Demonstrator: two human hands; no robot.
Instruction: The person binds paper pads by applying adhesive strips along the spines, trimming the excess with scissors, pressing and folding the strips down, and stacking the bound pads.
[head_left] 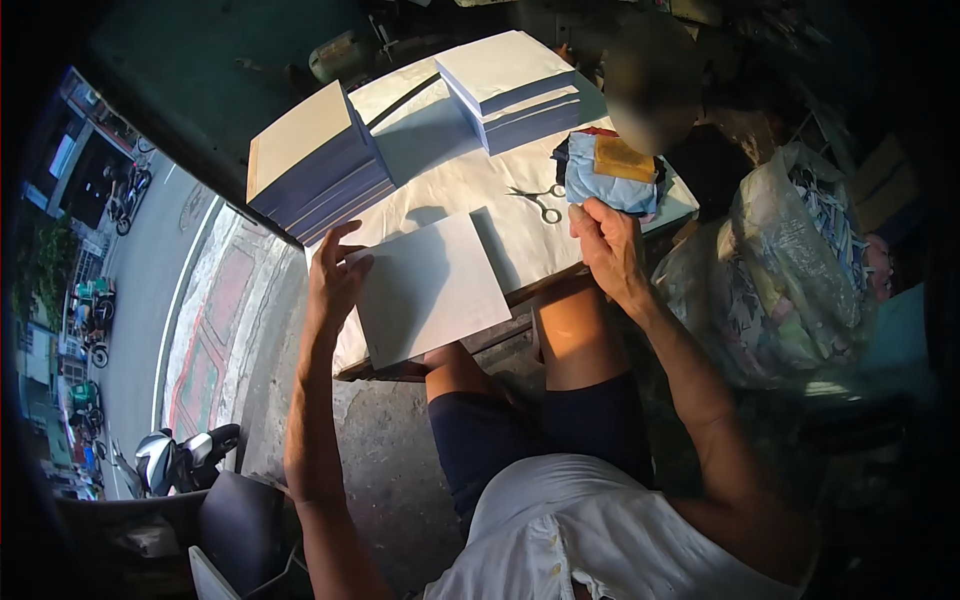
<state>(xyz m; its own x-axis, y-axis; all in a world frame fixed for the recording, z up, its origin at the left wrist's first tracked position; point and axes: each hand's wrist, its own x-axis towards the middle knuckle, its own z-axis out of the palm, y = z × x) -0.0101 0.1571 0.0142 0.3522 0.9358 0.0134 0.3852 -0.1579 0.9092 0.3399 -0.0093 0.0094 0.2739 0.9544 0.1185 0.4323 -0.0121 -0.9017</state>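
A white rectangular paper pad or sheet (pixel 432 290) lies at the front edge of the table, partly overhanging it. My left hand (pixel 338 275) is at its left upper corner, fingers apart, the thumb by the paper's edge. My right hand (pixel 612 250) is closed, with thumb and fingertips together, just in front of a folded light-blue cloth (pixel 605 185) with a brown-yellow patch on top. Whatever those fingers hold, if anything, is hidden. A pair of scissors (pixel 540 200) with dark handles lies on the table left of the cloth.
Two tall paper stacks with blue edges stand at the back: a left stack (pixel 305 150) and a right stack (pixel 510 85). Right of the table, a clear plastic bag (pixel 780 270) holds paper strips. A road with parked motorbikes runs at the left, one scooter (pixel 180 455) nearby.
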